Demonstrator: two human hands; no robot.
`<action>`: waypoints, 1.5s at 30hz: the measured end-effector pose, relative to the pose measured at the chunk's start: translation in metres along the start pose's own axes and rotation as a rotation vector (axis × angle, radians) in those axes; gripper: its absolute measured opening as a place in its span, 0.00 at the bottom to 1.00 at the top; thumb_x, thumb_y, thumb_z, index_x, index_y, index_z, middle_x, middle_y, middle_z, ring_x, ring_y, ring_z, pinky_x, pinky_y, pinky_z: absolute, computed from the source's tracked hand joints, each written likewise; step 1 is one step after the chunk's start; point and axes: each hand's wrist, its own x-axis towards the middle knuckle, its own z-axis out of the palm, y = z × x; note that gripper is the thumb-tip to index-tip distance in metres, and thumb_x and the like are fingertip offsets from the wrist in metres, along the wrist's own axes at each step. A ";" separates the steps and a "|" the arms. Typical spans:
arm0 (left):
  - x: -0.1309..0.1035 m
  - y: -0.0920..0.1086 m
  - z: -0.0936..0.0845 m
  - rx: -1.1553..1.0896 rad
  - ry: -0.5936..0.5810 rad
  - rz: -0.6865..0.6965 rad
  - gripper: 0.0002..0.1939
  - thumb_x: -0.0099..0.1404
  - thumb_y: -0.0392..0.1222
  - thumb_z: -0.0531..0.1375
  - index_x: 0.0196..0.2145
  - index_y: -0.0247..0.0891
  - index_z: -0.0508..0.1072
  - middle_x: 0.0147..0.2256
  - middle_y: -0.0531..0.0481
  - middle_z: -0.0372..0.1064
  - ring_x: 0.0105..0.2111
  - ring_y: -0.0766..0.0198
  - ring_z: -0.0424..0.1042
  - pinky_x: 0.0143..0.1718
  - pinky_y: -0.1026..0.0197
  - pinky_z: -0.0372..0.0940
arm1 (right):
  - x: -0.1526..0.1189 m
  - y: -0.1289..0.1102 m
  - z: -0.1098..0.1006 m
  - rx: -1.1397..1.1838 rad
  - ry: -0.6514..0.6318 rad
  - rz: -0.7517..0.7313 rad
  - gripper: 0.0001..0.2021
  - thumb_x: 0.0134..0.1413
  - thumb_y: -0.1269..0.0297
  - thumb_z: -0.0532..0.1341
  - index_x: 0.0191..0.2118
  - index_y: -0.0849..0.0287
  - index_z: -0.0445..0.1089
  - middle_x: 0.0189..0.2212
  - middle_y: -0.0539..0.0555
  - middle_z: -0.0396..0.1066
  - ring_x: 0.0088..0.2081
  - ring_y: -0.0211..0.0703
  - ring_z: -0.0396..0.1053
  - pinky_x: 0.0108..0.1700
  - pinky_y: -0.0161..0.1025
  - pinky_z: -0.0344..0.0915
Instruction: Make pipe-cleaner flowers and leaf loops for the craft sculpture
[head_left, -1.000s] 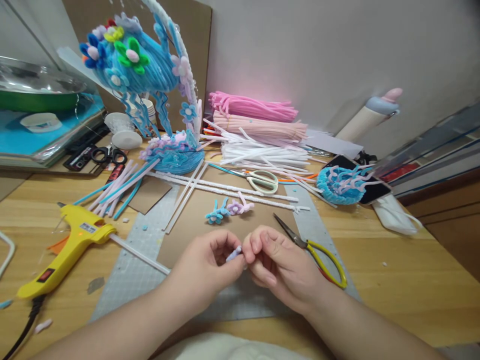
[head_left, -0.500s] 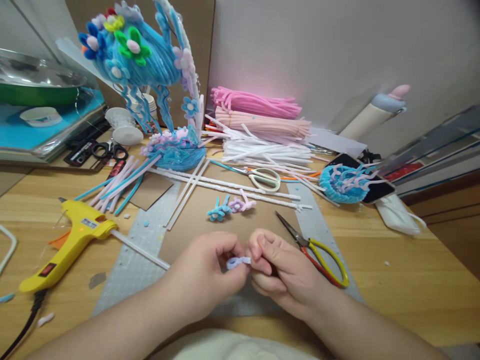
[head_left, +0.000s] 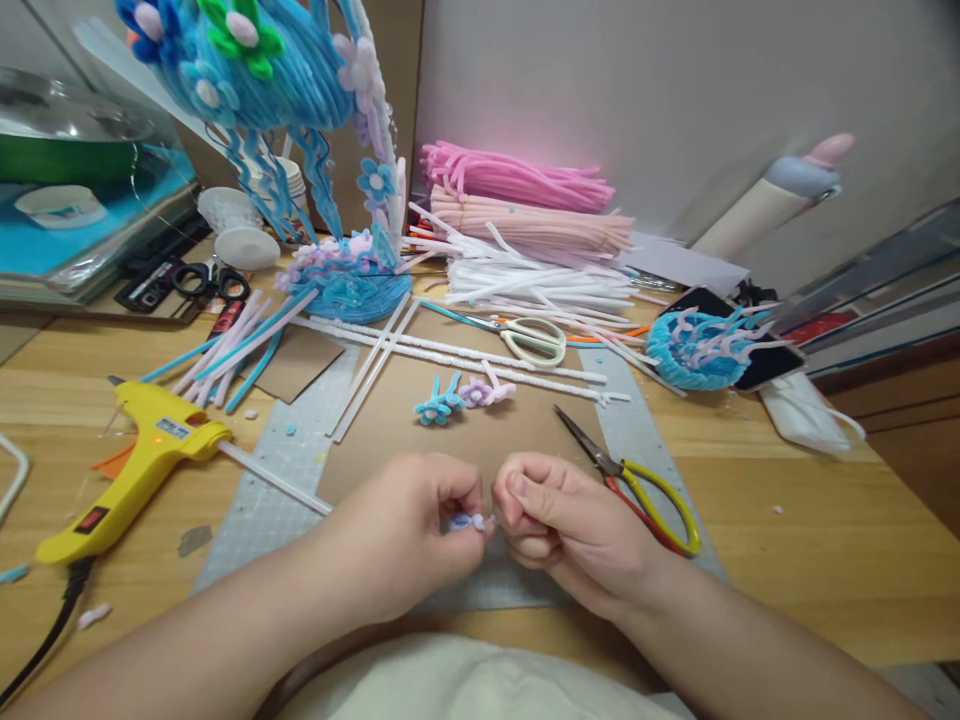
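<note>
Between the thumb and fingers of my left hand [head_left: 427, 530] sits a small looped piece of lavender pipe cleaner [head_left: 466, 522], mostly hidden by the fingers. My right hand [head_left: 562, 520] is closed just beside it, thumb pressed on the curled fingers; whatever they pinch, if anything, cannot be made out. Beyond the hands, on brown cardboard [head_left: 397, 450], lie a blue pipe-cleaner flower [head_left: 435, 408] and a lilac one [head_left: 478, 393]. Pliers-like scissors with red and yellow handles [head_left: 637, 490] rest open to the right of my right hand.
A yellow glue gun [head_left: 135, 460] lies left, its glue stick reaching the grey cutting mat [head_left: 247, 530]. Pale-handled scissors [head_left: 529, 340] and pipe-cleaner bundles [head_left: 532, 290] lie behind. A tall blue flower-covered piece [head_left: 277, 80] stands back left; a blue ring-shaped piece [head_left: 690, 350] is at right.
The hands have come slightly apart, and less of the lavender piece shows, now tucked deeper in my left fingers. The camera view has tilted down a little.
</note>
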 end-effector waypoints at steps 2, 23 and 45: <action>-0.001 -0.001 0.000 0.005 -0.007 -0.001 0.04 0.53 0.34 0.55 0.24 0.38 0.69 0.22 0.57 0.67 0.24 0.68 0.63 0.25 0.68 0.55 | 0.001 0.000 -0.001 0.018 -0.019 -0.003 0.15 0.51 0.58 0.62 0.23 0.63 0.62 0.15 0.41 0.47 0.16 0.25 0.39 0.19 0.29 0.35; 0.004 0.003 0.002 -0.474 0.192 -0.044 0.07 0.57 0.41 0.60 0.32 0.38 0.65 0.29 0.54 0.65 0.30 0.66 0.66 0.30 0.65 0.61 | 0.006 -0.003 -0.010 -0.128 -0.002 -0.367 0.08 0.58 0.58 0.54 0.36 0.56 0.65 0.27 0.49 0.63 0.20 0.31 0.54 0.22 0.32 0.53; 0.008 -0.002 -0.004 -0.775 -0.029 -0.229 0.13 0.57 0.47 0.62 0.29 0.34 0.65 0.24 0.56 0.62 0.25 0.71 0.59 0.29 0.66 0.56 | -0.001 -0.011 -0.005 -1.596 0.271 -0.795 0.07 0.56 0.64 0.59 0.42 0.53 0.69 0.39 0.52 0.69 0.43 0.44 0.63 0.45 0.46 0.50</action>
